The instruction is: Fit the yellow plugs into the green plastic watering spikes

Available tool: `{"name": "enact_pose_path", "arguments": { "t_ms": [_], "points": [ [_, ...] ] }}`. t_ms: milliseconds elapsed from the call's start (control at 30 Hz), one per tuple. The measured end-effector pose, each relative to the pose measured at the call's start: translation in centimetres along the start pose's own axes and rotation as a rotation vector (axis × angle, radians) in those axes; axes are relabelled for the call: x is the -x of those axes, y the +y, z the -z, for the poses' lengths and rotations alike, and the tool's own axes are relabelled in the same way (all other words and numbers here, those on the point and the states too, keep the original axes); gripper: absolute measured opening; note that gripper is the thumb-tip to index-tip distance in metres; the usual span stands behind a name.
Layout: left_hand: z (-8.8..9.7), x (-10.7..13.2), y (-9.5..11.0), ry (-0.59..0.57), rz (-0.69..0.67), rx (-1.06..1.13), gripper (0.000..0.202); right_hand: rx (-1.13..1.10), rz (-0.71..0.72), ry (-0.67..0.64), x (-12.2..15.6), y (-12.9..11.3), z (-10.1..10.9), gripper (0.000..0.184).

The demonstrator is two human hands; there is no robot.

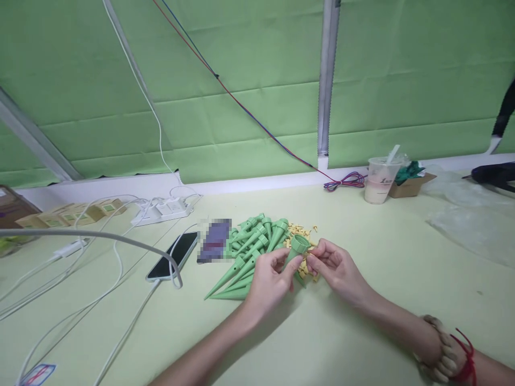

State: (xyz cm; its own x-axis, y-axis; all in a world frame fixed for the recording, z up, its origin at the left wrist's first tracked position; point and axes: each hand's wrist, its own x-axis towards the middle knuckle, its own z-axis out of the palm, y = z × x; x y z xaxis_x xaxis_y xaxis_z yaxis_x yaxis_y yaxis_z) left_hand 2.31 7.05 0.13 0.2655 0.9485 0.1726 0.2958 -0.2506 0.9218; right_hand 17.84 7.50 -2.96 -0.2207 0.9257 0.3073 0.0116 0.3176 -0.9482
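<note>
Centre frame, the stiff, likely featherlight green plastic cone spike (pixel 298 247) is gripped under its collar by left hand (pixel 269 279), rim pinched by right hand (pixel 337 266).

A: Where's the spike pile (pixel 245 252)?
B: On the table (pixel 362 332), just left of the fingers (pixel 296 262) and partly behind them. The small pieces (pixel 302 230) lie behind the fingers.
A: Farther out?
B: Phone (pixel 173 256) left of the pile, power strip (pixel 163 210) behind it. Cup (pixel 379 179) and box (pixel 410 185) well behind the fingers, to the right.
</note>
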Motion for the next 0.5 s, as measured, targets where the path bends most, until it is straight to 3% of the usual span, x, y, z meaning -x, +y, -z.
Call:
{"name": "enact_pose_path", "arguments": {
  "t_ms": [133, 233, 433, 500],
  "points": [
    [-0.2, 0.3, 0.0, -0.07, 0.038, 0.108, 0.041, 0.285, 0.153, 0.113, 0.2, 0.0, 0.3, 0.035],
    [-0.4, 0.1, -0.2, -0.087, 0.061, 0.185, 0.041, 0.333, 0.23, 0.119, -0.1, -0.1, 0.6, 0.033],
    [-0.4, -0.6, -1.2, 0.009, -0.035, 0.078, 0.041, -0.087, -0.081, -0.059, -1.0, 0.0, 0.7, 0.048],
    [-0.4, -0.7, -1.4, 0.007, -0.053, 0.061, 0.041, -0.121, -0.109, -0.044, -1.0, 0.1, 0.6, 0.05]
  ]
}}
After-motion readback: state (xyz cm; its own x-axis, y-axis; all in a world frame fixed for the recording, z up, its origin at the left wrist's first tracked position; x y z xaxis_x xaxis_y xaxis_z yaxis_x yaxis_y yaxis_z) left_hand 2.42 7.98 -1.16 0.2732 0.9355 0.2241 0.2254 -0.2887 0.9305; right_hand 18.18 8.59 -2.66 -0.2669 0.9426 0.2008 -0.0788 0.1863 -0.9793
